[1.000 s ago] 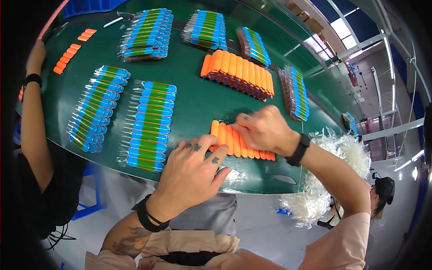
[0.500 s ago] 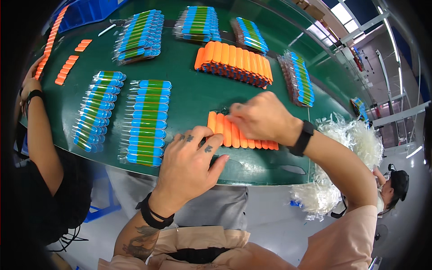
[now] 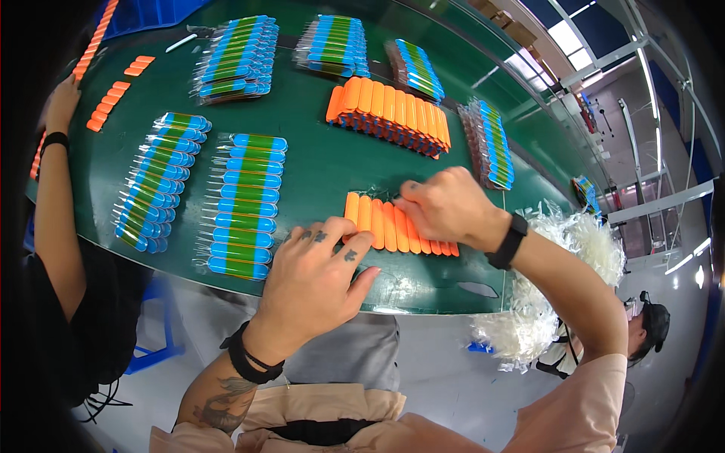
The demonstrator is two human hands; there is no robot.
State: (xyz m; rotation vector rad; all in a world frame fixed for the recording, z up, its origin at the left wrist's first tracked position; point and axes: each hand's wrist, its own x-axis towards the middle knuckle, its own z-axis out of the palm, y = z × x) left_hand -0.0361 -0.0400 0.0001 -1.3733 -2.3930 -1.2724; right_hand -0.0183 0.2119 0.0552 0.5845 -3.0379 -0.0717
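Two bare hands at a row of orange strips, right of centre in the frame.
Left hand, half open, with bent fingers at the left end of the orange row and thumb spread clear; right hand, fingers curled inward over the row's upper edge, fingertips hidden, hold impossible to tell. Beneath all, a green table. Above the row, a thick orange stack, blue along its lower side. Left of the left hand, a blue-and-green column in clear wrap; further left, a second, slanted column. At lower right, a heap of clear film. At upper left, a white pen-like stick, a blue bin and a co-worker's hand.
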